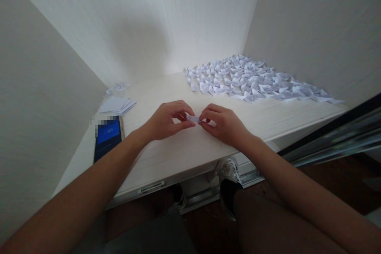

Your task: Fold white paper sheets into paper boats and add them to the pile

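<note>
We see left hand (165, 121) and right hand (222, 122), fingers (185, 126) pinched nearly closed on one small white paper (193, 118), just over the worktop (166, 154). Uneven pull between them could tear it, we'd judge.

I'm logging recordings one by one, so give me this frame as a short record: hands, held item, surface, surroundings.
Left hand: pinches one end of a small folded paper
Right hand: pinches its other end
Surface: white desk
Back right: many folded white papers, crowded together
Left side: phone with blue on screen; flat paper sheets beyond it
Back left corner: thin white pieces
</note>
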A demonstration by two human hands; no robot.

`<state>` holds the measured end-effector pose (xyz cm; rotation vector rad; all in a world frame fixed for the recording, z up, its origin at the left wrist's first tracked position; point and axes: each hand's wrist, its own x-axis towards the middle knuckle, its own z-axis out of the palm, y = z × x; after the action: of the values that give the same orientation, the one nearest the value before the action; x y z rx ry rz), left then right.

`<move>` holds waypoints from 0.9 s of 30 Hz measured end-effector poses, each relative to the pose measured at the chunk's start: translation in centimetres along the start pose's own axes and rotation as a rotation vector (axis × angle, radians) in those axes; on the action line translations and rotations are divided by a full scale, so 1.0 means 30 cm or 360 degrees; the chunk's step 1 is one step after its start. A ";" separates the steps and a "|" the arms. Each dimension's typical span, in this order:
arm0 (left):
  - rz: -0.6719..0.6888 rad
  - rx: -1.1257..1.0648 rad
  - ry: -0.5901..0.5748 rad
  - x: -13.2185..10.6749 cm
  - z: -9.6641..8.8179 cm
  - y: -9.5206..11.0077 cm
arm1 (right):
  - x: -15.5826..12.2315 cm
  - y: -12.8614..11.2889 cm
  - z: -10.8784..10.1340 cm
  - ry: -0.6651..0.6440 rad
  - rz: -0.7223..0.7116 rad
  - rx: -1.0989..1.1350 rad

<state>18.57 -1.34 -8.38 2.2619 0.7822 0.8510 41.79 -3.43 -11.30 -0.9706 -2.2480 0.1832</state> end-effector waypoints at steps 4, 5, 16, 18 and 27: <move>0.0121 0.0261 -0.0063 0.002 -0.031 -0.007 | 0.007 0.006 -0.013 0.0003 0.0151 0.0305; 0.0121 0.0322 -0.0086 0.003 -0.035 -0.008 | 0.009 0.009 -0.014 0.0004 0.0189 0.0370; 0.0135 0.0568 -0.0142 0.006 -0.027 -0.023 | 0.008 0.011 -0.017 -0.0038 0.0238 0.0428; 0.0138 0.0555 -0.0138 0.006 -0.028 -0.024 | 0.007 0.010 -0.017 -0.0026 0.0199 0.0375; 0.0195 0.0518 -0.0056 -0.001 0.001 -0.045 | -0.004 0.016 -0.004 0.0000 -0.0018 0.0162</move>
<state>18.16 -0.49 -9.36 2.6268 0.8217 0.7823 42.21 -3.20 -11.44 -0.9037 -2.2209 0.2892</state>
